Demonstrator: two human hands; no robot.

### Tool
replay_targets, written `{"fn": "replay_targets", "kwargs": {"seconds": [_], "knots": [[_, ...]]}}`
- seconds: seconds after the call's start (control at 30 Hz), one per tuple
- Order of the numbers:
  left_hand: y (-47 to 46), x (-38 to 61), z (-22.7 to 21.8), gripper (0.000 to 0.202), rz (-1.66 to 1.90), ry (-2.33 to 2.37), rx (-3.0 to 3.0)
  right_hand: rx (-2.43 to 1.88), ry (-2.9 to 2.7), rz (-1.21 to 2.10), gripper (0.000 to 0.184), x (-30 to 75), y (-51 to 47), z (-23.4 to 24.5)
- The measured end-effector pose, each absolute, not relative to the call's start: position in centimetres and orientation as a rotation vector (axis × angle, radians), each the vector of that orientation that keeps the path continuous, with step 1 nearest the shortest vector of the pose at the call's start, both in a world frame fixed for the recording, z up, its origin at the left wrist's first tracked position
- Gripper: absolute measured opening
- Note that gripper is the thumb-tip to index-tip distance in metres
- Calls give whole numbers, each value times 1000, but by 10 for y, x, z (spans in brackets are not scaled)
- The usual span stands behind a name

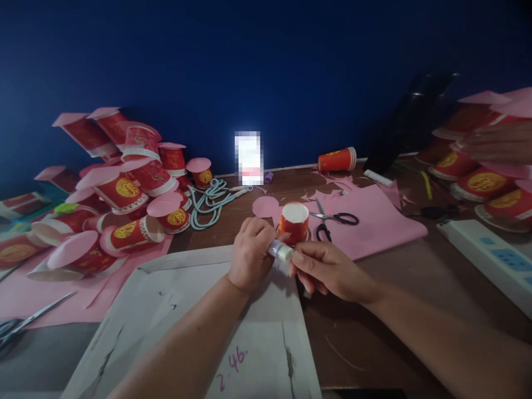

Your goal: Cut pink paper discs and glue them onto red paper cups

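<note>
My left hand (pixel 252 252) is closed around a glue stick (pixel 280 250), a clear tube with a whitish end that points toward my right hand (pixel 328 269). The right thumb and fingers are bent together at that end and appear to pinch it; some of the fingertips are hidden. Just beyond both hands a red paper cup (pixel 294 223) stands upside down, its white base up. A pink paper disc (pixel 266 206) lies to its left. Black-handled scissors (pixel 336 218) rest open on a pink sheet (pixel 374 224) to its right.
Red cups with pink discs (pixel 128 188) are heaped at left, near a coiled pale cable (pixel 211 205). A lit phone (pixel 249 158) stands at the back. Nested cups (pixel 337 159) lie behind. Another person's hand (pixel 499 143) is over cups at right, beyond a power strip (pixel 490 260).
</note>
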State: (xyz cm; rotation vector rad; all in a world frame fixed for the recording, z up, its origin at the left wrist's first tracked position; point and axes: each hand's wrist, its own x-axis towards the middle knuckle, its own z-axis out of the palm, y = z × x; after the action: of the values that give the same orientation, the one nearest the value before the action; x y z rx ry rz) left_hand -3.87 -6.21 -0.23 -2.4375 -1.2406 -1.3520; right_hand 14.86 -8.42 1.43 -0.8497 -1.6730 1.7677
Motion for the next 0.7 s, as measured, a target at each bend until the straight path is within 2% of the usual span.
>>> {"fn": "replay_targets", "kwargs": {"seconds": [0.5, 0.7], "knots": [[-61, -46, 2, 9, -1213, -1096, -2473, -884, -1691, 1800, 42, 148, -82, 17], [-61, -46, 7, 14, -1111, -1032, -2476, -892, -1732, 1867, 43, 151, -79, 17]]}}
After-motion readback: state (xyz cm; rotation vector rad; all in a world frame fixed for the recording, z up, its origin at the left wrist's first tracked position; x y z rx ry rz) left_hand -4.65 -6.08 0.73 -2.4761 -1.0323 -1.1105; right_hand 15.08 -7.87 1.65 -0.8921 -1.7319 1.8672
